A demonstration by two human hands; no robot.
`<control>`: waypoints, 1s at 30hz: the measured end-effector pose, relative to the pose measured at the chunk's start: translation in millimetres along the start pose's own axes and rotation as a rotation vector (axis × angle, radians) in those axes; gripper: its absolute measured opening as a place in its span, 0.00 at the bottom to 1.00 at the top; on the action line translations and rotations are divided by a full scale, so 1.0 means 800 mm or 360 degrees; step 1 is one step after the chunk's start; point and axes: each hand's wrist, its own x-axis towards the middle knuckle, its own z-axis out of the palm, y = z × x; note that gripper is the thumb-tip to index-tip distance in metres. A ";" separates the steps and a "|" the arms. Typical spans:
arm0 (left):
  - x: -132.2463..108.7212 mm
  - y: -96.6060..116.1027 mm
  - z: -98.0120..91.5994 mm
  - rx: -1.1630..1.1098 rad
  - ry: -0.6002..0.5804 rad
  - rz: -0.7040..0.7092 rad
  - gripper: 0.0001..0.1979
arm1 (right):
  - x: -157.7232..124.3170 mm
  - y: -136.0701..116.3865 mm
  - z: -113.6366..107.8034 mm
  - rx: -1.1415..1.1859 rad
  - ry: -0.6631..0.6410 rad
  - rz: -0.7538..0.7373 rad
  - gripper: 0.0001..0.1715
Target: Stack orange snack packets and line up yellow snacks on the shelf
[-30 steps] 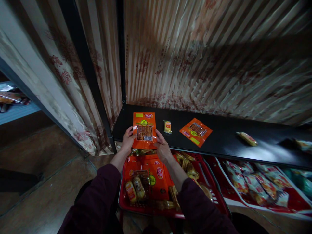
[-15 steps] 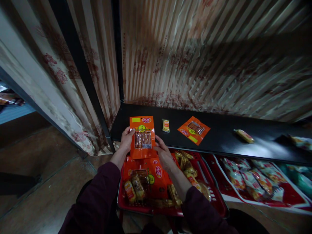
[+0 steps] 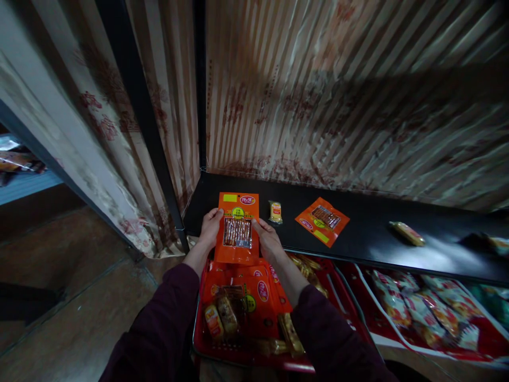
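Note:
An orange snack packet (image 3: 237, 253) with a clear window showing brown sticks is held upright at the left end of the black shelf (image 3: 358, 212). My left hand (image 3: 209, 229) grips its left edge, thumb on the front. On the right edge my right hand (image 3: 269, 241) pinches it the same way. Beyond my right hand, a small yellow-wrapped snack (image 3: 275, 211) lies on the shelf. Another orange packet (image 3: 323, 221) lies flat and turned askew to its right. Below my hands stands a red basket (image 3: 286, 365) holding more orange packets and several small wrapped snacks.
Farther right on the shelf lies another small wrapped snack (image 3: 407, 233). Under the shelf a second red basket (image 3: 487, 339) contains white and red bags. Black posts (image 3: 148, 116) and a patterned curtain (image 3: 302, 95) bound the left and back.
My right hand has moved up along the packet's right edge, its thumb now on the front. The whole view has shifted slightly, so the shelf sits a little lower and further right.

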 end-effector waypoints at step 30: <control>0.002 -0.005 -0.014 0.0612 -0.0119 0.0377 0.14 | 0.027 -0.015 -0.001 0.0195 0.0262 0.0228 0.08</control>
